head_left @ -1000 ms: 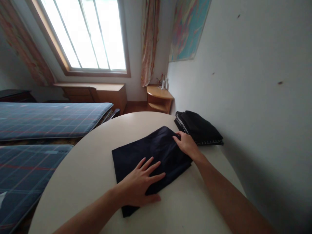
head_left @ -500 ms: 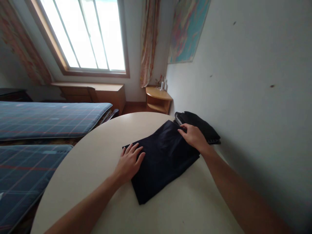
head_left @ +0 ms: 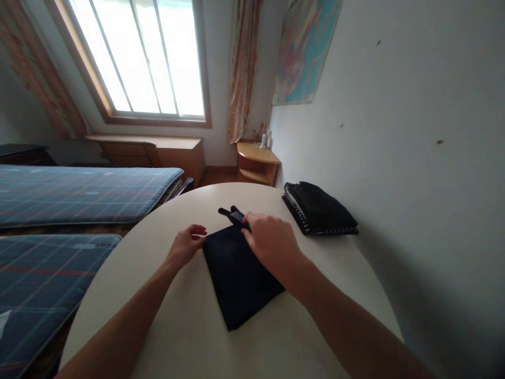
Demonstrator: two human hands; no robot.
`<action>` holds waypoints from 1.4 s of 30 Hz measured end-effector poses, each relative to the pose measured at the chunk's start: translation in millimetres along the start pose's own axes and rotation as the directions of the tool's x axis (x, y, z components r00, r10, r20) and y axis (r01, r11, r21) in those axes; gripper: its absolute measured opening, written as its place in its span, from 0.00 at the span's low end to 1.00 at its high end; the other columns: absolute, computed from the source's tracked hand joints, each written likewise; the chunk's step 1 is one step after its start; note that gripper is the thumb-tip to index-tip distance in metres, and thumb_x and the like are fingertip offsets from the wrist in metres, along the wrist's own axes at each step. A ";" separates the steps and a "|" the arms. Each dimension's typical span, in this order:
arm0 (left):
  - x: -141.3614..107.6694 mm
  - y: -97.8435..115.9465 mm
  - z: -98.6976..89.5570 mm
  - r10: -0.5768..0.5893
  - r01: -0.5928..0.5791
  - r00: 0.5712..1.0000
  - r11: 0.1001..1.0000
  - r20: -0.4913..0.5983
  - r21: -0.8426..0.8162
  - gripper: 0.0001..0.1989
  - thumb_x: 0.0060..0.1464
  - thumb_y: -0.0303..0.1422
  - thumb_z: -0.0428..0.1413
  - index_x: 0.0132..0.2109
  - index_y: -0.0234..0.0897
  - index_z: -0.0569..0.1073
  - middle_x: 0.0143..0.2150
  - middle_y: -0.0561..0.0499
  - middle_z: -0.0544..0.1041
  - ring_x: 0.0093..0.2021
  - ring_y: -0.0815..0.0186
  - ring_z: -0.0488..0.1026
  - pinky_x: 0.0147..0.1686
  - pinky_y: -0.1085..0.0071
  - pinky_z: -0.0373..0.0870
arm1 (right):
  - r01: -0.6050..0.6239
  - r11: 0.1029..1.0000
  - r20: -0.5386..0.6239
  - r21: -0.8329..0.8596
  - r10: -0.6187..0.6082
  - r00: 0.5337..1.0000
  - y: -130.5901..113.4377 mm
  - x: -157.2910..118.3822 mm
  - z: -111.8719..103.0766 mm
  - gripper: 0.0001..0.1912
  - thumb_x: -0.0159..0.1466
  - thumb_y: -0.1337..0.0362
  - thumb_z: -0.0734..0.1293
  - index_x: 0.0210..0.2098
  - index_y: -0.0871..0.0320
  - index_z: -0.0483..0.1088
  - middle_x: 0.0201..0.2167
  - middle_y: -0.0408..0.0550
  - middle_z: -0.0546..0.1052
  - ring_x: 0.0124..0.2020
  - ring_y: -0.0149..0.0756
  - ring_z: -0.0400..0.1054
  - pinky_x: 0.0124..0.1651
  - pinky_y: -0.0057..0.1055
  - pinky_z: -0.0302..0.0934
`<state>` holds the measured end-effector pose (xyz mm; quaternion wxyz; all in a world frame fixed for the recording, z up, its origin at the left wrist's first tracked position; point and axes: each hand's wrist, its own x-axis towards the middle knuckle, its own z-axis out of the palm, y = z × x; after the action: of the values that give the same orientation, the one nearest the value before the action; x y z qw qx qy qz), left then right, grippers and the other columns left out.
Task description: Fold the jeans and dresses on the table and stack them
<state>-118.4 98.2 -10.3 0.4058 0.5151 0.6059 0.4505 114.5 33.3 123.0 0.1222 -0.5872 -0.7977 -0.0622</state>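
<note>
A dark navy folded garment (head_left: pixel 236 279) lies on the round white table (head_left: pixel 169 326), its right part turned over toward the left. My right hand (head_left: pixel 272 239) is closed on the turned-over part, with a bit of fabric sticking up beyond its fingers. The palm side faces down and hides some of the cloth. Beside the garment's left corner is my left hand (head_left: pixel 187 245), its fingers bent and apart from the thumb. The thumb touches or nearly touches that corner. The garment's exact kind does not show.
A stack of folded black clothes (head_left: pixel 319 208) sits at the table's right edge by the wall. Blue plaid mattresses (head_left: pixel 87 195) are on the left. Behind the table stand a corner shelf (head_left: pixel 258 152) and a wooden desk (head_left: pixel 177 147) under the window.
My right hand has moved left, carrying the garment's right side over onto the rest. My left hand has lifted off the cloth and shifted slightly left to its corner.
</note>
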 end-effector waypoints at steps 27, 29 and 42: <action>6.8 -17.1 8.2 0.254 -0.255 0.967 0.945 0.032 0.207 0.10 0.47 0.36 0.58 0.38 0.40 0.76 0.37 0.49 0.82 0.38 0.58 0.80 0.41 0.64 0.76 | 0.377 0.745 0.132 0.550 -0.523 0.842 -7.5 -81.7 95.3 0.45 0.63 0.47 0.69 0.71 0.61 0.52 0.73 0.59 0.51 0.72 0.48 0.47 0.71 0.43 0.46; 5.4 -16.6 8.4 0.270 -0.269 0.962 0.926 0.032 0.265 0.09 0.49 0.35 0.57 0.39 0.41 0.77 0.39 0.49 0.83 0.40 0.59 0.80 0.44 0.64 0.75 | 0.444 0.658 0.122 0.608 -0.630 0.767 11.3 -78.7 86.5 0.48 0.59 0.48 0.73 0.71 0.59 0.53 0.72 0.58 0.53 0.72 0.47 0.46 0.72 0.42 0.45; -0.8 -13.8 2.8 0.238 -0.222 0.970 0.805 0.045 0.550 0.12 0.57 0.34 0.53 0.47 0.40 0.74 0.38 0.49 0.82 0.38 0.59 0.80 0.37 0.67 0.72 | 0.507 0.657 0.054 0.558 -0.638 0.768 37.4 -72.4 80.7 0.07 0.65 0.65 0.69 0.42 0.56 0.76 0.48 0.48 0.78 0.46 0.37 0.72 0.51 0.34 0.64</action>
<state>-119.1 97.0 -24.3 0.1747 0.6735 0.6482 0.3094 160.6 -2.6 24.3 0.1478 -0.2516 -0.9375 0.1897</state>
